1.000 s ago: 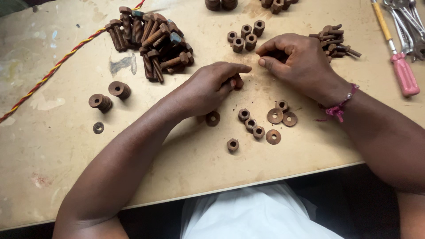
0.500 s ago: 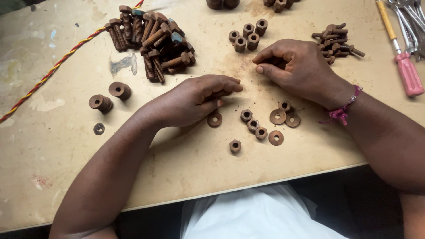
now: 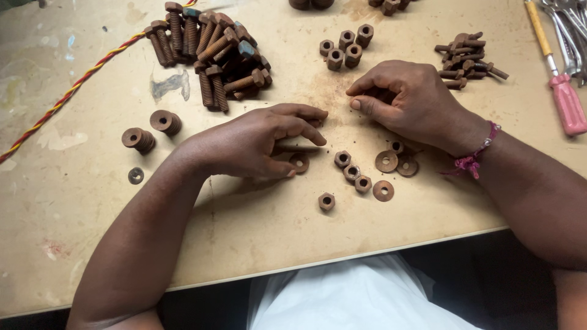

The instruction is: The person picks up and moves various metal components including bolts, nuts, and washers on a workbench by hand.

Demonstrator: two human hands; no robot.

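Head view, looking down on a stained workbench (image 3: 257, 226). The left hand (image 3: 257, 143) lies palm down with fingers loosely curled, thumb tip touching a rusty washer (image 3: 299, 162); whether anything is gripped beneath the palm cannot be told. The right hand (image 3: 409, 101) is curled with thumb and forefinger drawn close together, as if pinching a small part, but no part shows between them, so its contents likewise cannot be told. Between and just below the hands lie loose rusty nuts (image 3: 351, 173), one stray nut (image 3: 326, 201) nearer the bench edge, and flat washers (image 3: 386, 161) beside the right wrist, which wears a pink thread bracelet (image 3: 471, 162). Farther back sit a heap of large rusty bolts (image 3: 211, 52), a cluster of hex nuts (image 3: 345, 47), a pile of smaller bolts (image 3: 468, 58), two stacks of washers (image 3: 153, 129) at left, a red-and-yellow twisted cord (image 3: 67, 91) and a pink-handled screwdriver (image 3: 559, 79). Risk, as a judgement: the stray nut lies near the front edge, and a sweep of either forearm could knock it to the floor; rust may also make small parts slip from a light pinch.
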